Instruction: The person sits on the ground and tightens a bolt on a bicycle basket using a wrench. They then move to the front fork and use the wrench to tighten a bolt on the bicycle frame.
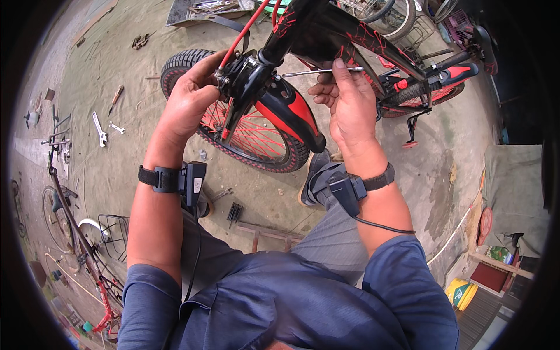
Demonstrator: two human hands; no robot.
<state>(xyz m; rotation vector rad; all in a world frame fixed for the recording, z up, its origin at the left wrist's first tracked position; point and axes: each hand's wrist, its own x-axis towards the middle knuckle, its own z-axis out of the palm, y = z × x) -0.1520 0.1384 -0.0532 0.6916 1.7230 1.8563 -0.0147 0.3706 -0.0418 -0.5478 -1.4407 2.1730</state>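
A black and red bicycle [294,35] stands before me, its front wheel [236,149] with red spokes turned toward my legs. My left hand [189,96] is closed around the brake assembly [234,77] at the top of the fork, with a red cable running up from it; the fingertips are partly hidden behind it. In my right hand [354,105], a slim silver wrench [312,72] is pinched under the thumb. Its free end points left, near the black and red front mudguard [286,111]. I cannot tell whether the wrench touches the bike.
On the ground cloth at the left lie a large wrench [99,129], a small wrench [116,127] and a screwdriver [116,98]. A metal tray [181,14] of tools is at the far side. Other bicycles stand left and far right. A yellow bucket [461,293] sits at the lower right.
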